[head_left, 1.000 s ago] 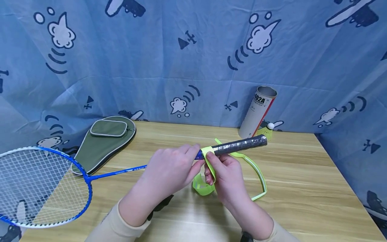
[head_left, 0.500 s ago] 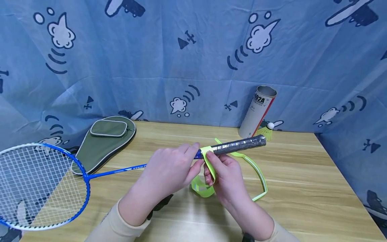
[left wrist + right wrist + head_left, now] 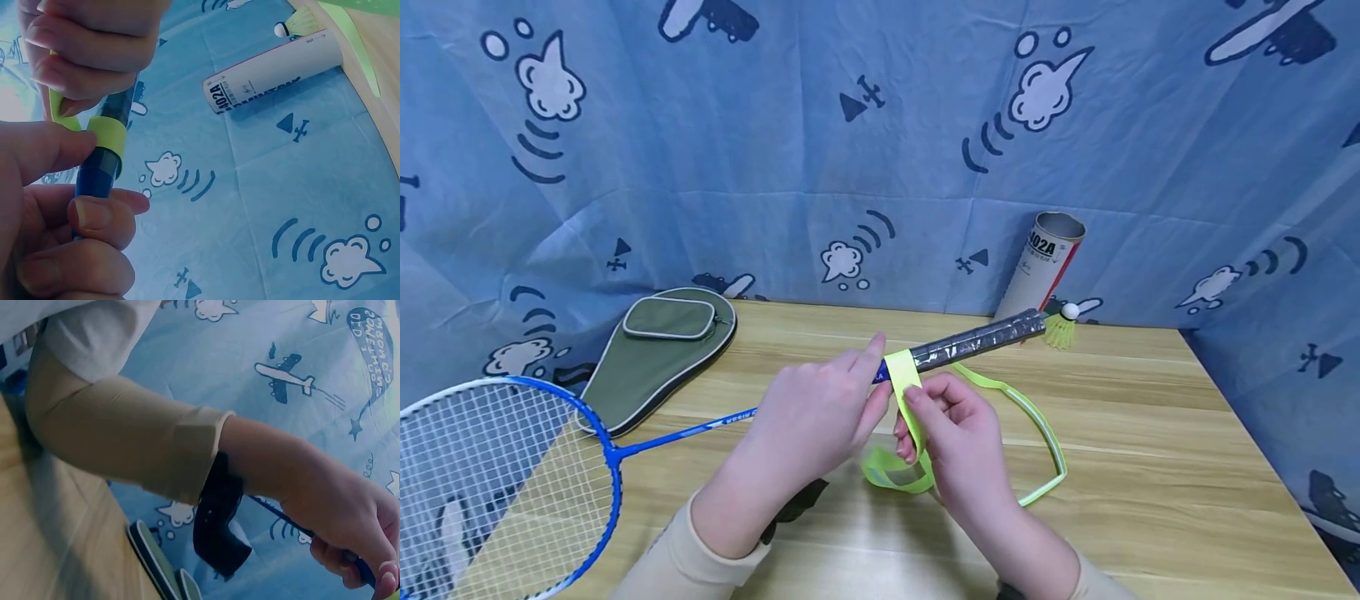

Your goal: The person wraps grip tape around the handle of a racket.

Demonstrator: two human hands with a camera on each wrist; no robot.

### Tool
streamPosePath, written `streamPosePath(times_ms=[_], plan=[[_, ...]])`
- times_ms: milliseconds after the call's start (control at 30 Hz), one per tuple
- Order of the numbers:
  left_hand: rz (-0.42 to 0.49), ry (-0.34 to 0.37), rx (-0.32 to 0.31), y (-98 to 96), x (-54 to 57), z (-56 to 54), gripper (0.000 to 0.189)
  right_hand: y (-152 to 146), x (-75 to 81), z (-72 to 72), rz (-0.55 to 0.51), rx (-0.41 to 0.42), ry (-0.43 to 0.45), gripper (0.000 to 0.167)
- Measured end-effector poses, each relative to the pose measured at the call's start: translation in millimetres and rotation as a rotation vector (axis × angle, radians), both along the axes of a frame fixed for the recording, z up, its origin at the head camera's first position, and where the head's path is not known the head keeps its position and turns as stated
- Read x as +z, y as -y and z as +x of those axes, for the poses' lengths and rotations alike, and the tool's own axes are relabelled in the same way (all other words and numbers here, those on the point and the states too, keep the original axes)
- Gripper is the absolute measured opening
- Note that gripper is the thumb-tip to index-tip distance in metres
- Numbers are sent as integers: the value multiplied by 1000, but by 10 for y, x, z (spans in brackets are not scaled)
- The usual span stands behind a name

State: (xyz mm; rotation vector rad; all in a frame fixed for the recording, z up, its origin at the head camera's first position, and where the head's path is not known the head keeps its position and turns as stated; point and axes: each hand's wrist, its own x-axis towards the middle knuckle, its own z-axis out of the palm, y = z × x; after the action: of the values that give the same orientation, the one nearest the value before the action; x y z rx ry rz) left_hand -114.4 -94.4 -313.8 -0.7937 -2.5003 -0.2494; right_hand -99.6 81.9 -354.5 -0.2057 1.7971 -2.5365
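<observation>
A blue badminton racket (image 3: pixel 685 432) is held over the table, its strung head at the left and its dark handle (image 3: pixel 981 339) pointing up to the right. My left hand (image 3: pixel 820 408) grips the racket at the blue cone just below the handle. Neon yellow-green grip tape (image 3: pixel 901 368) wraps round the lower end of the handle. My right hand (image 3: pixel 955 433) pinches the tape where it leaves the handle. In the left wrist view the left thumb touches the wrapped tape (image 3: pixel 107 140). The loose tape trails down in a loop to the table.
An olive racket-shaped case (image 3: pixel 658 358) lies at the back left. A shuttlecock tube (image 3: pixel 1041 262) stands at the back right, with a yellow shuttlecock (image 3: pixel 1062 327) beside it. More tape (image 3: pixel 1045 433) curves over the wooden table (image 3: pixel 1150 467). A patterned blue curtain (image 3: pixel 760 150) hangs behind.
The handle end has shifted left and slightly up, now overlapping the tube's base. The racket head has dropped a little. Both hands keep their hold on racket and tape.
</observation>
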Motion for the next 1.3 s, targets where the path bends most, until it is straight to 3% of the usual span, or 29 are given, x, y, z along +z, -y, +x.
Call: streamPosePath(times_ms=[200,333,500,667,867,1033,1167,1300], plan=[[14,44,-12,15,24,12,44,0,-28,0,39,-22,-66,12],[37,62,-47,37,42,24,43,11,-50,-31,84,-82,-95,11],[60,121,-43,100,46,60,44,60,-73,-83,131,-153,-98,17],[78,162,-45,137,35,74,44,104,-107,-107,112,-163,-138,24],[90,224,-64,133,65,85,38,104,-138,-101,120,-200,-192,19],[116,283,-100,111,111,88,27,88,-160,-67,126,-262,-299,21],[133,327,-111,99,138,103,41,75,-177,-39,108,-288,-403,22],[120,316,-117,75,134,100,42,68,-197,-35,83,-287,-447,23]])
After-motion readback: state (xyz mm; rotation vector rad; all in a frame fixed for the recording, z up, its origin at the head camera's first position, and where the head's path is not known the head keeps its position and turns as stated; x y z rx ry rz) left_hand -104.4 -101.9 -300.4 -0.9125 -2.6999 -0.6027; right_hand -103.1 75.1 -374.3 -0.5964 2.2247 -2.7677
